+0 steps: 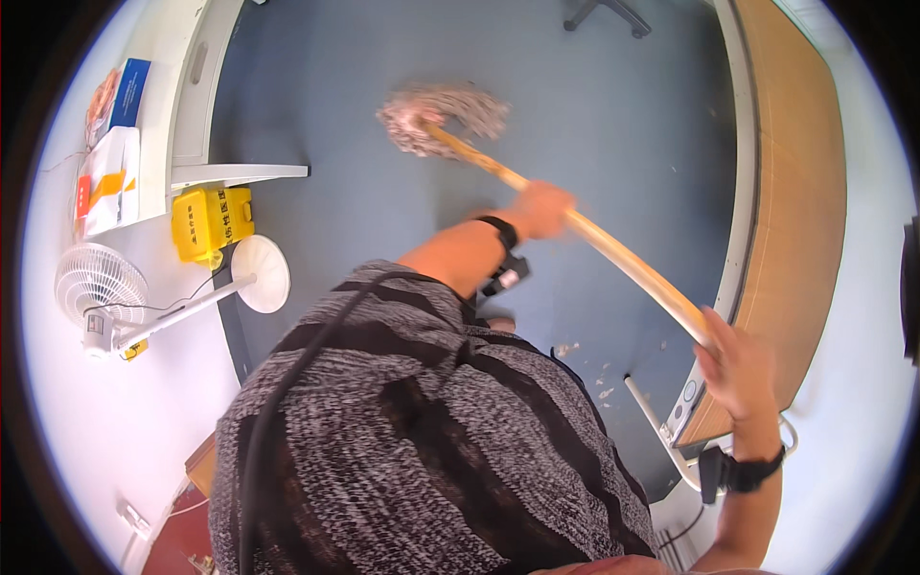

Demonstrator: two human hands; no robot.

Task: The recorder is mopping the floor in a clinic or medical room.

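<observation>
A string mop with a pale wooden handle [625,259] slants across the view from lower right to upper left. Its spread, greyish-pink mop head [445,115] lies on the blue-grey floor [345,194], slightly blurred. Partway down the handle, my left hand [545,210] is wrapped around the wood. My right hand [737,363] holds the handle near its top end, at the right. Each wrist carries a black strap with a small device.
A white standing fan [100,277] and a yellow bin bearing writing [213,224] stand at the left beside a white desk [162,151] with boxes. To the right is a brown-topped bed or bench [790,201]. A wheeled chair base [607,16] shows at the top.
</observation>
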